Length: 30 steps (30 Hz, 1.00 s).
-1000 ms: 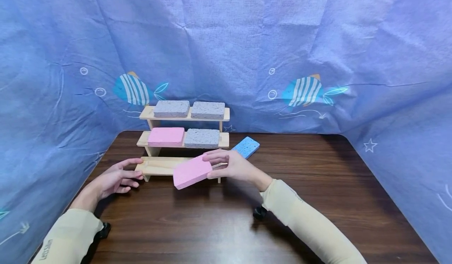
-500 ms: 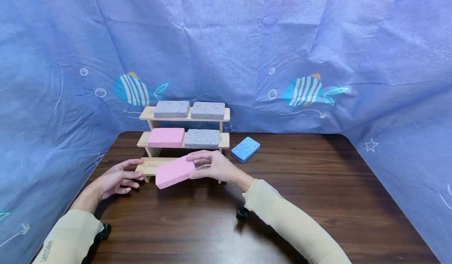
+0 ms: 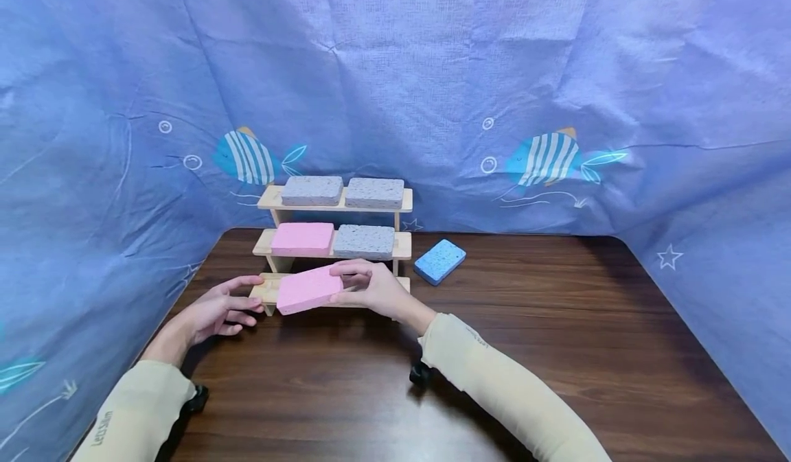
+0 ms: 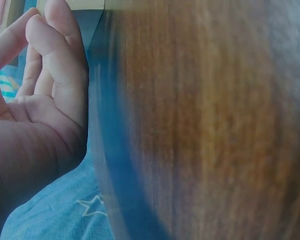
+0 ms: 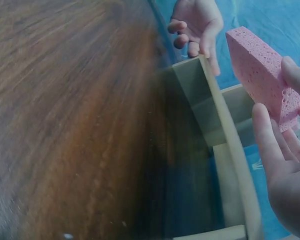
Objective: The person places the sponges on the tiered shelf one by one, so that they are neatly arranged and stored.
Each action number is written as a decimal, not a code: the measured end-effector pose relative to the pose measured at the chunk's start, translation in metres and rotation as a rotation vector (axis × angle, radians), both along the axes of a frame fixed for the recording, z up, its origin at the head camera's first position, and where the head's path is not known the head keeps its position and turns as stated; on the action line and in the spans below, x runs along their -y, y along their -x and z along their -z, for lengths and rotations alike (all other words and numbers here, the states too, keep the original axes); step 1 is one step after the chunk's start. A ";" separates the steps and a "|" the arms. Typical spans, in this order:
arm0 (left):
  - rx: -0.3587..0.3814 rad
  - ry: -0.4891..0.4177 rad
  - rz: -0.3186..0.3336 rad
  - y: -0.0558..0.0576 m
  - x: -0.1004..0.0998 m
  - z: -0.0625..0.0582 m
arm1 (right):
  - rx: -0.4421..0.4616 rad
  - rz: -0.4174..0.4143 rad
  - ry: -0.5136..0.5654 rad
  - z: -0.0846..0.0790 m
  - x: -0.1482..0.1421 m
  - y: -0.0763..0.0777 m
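Note:
My right hand pinches a pink sponge by its right end, between thumb and fingers. The sponge is tilted, its left end lower, over the bottom tier of a three-tier wooden stand. In the right wrist view the pink sponge is seen apart from the board beneath. My left hand holds the left end of the bottom tier with thumb and index finger, the other fingers loosely curled. A second pink sponge and a grey sponge lie on the middle tier.
Two grey sponges, a left one and a right one, lie on the top tier. A blue sponge rests on the brown wooden table, right of the stand. A blue fish-print cloth hangs behind.
My right hand has carried the pink sponge leftward along the bottom tier, then slightly back over it, uncovering the blue sponge. The left hand keeps its place at the stand; the head view shifted slightly.

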<state>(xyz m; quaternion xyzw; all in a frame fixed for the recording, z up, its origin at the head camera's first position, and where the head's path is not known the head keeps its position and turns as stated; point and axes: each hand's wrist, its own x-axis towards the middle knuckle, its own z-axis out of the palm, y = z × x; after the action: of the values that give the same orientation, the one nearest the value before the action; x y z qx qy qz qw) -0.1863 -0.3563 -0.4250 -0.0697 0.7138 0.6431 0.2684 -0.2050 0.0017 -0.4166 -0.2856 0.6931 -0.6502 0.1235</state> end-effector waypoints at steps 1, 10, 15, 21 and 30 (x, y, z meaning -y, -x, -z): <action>0.000 -0.001 -0.001 0.000 0.000 0.001 | -0.009 0.007 -0.002 0.002 0.001 0.000; -0.005 -0.010 0.002 0.002 0.001 0.002 | -0.028 0.088 -0.013 0.010 0.015 -0.003; -0.004 -0.007 0.011 0.002 0.001 0.003 | -0.062 0.121 0.007 0.017 0.023 -0.007; -0.027 -0.002 0.032 0.002 0.000 0.003 | -0.104 0.147 -0.023 0.019 0.026 -0.012; -0.019 0.001 0.031 0.002 0.001 0.002 | -0.153 0.197 -0.165 0.020 0.035 -0.014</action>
<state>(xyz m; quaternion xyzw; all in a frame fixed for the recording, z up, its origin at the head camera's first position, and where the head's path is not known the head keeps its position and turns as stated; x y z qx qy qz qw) -0.1880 -0.3576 -0.4272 -0.0527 0.7178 0.6391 0.2714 -0.1909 -0.0330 -0.4369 -0.2539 0.7762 -0.5763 0.0290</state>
